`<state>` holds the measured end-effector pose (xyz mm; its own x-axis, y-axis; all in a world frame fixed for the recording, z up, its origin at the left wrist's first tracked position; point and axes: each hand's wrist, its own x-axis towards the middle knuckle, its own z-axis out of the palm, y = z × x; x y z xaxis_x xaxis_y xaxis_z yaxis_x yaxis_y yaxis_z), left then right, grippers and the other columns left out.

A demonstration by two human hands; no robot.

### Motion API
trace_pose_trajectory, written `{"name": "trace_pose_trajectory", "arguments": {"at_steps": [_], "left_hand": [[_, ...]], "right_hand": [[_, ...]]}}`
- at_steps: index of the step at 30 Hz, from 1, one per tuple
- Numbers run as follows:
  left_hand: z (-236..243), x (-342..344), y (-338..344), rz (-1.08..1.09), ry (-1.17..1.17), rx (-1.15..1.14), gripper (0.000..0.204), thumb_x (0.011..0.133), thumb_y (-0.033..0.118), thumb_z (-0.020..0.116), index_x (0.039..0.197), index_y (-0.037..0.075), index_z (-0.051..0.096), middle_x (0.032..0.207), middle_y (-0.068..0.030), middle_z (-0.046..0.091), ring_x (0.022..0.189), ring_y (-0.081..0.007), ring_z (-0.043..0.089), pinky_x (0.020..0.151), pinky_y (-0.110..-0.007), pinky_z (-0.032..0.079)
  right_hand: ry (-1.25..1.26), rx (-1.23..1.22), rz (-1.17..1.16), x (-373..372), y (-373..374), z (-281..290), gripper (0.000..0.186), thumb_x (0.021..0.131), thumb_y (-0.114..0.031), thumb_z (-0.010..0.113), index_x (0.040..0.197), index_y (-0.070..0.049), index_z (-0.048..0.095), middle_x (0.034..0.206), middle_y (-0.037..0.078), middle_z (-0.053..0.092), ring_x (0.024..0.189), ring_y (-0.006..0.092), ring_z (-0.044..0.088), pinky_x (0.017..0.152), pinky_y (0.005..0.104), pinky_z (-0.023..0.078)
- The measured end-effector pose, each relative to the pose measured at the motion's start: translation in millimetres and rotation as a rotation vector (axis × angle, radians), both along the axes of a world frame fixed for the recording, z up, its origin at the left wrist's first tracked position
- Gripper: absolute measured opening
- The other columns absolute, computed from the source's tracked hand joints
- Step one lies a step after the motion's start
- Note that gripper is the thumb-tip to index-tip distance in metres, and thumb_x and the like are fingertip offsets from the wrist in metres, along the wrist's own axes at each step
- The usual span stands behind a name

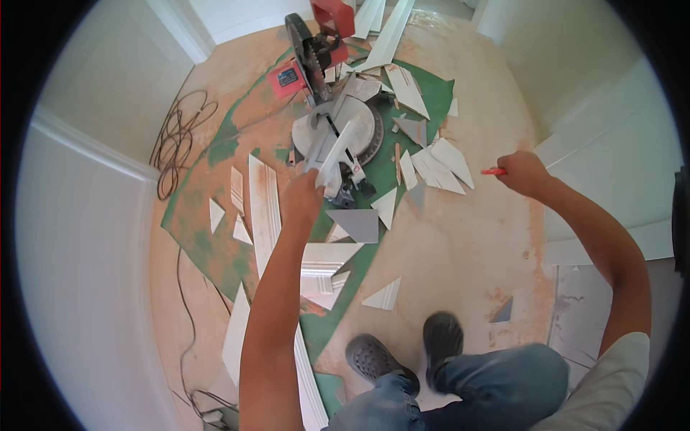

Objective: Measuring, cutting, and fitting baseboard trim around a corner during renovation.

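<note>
In front of me a miter saw [338, 126] with a red housing stands with its blade raised off the round metal table. My left hand [303, 195] reaches out to the front of the saw, closed round the near end of a narrow white trim strip [336, 153]. That strip slants up over the saw's table; whether it rests on it I cannot tell. Off to the right, my right hand [525, 174] is closed on a slim red pencil or marker [493, 172], its end poking out leftward over the floor.
Angled white molding offcuts [438, 169] and grey-backed pieces [357, 225] litter a green sheet [223, 147] around the saw. Long white boards [262, 205] lie at left, beneath my forearm. A dark cable [180, 144] coils by the left wall. A white door panel [604, 169] stands right.
</note>
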<state>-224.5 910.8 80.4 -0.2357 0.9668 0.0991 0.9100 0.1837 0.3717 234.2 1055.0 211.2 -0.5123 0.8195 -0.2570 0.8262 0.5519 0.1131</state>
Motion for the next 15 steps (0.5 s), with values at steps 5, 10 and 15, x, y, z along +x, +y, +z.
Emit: {"name": "trace_pose_trajectory", "arguments": {"at_steps": [5,10,15], "left_hand": [[-42,-34,65,0.076,0.244,0.039,0.035,0.086,0.019,0.073,0.114,0.003,0.062,0.099,-0.0203,0.071,0.097,-0.0426,0.069,0.085,-0.052,0.055],[-20,-17,80,0.168,0.185,-0.143,0.033,0.084,0.02,0.076,0.11,0.003,0.063,0.103,-0.0212,0.073,0.101,-0.0427,0.069,0.086,-0.052,0.056],[-33,-24,89,0.18,0.113,-0.16,0.031,0.086,0.019,0.075,0.107,0.0,0.063,0.103,-0.0259,0.072,0.101,-0.0448,0.069,0.088,-0.053,0.055]], "right_hand": [[0.048,-0.173,0.182,-5,-46,-73,0.024,0.091,-0.032,0.067,0.083,-0.009,0.07,0.076,0.016,0.07,0.075,0.0367,0.071,0.067,0.0502,0.054],[0.092,-0.32,0.116,35,-73,-110,0.024,0.09,-0.033,0.07,0.083,-0.01,0.07,0.076,0.014,0.07,0.075,0.0368,0.07,0.067,0.05,0.054],[0.223,-0.344,-0.027,31,-34,-112,0.024,0.09,-0.031,0.07,0.084,-0.008,0.07,0.076,0.016,0.069,0.076,0.0384,0.069,0.068,0.0501,0.052]]}}
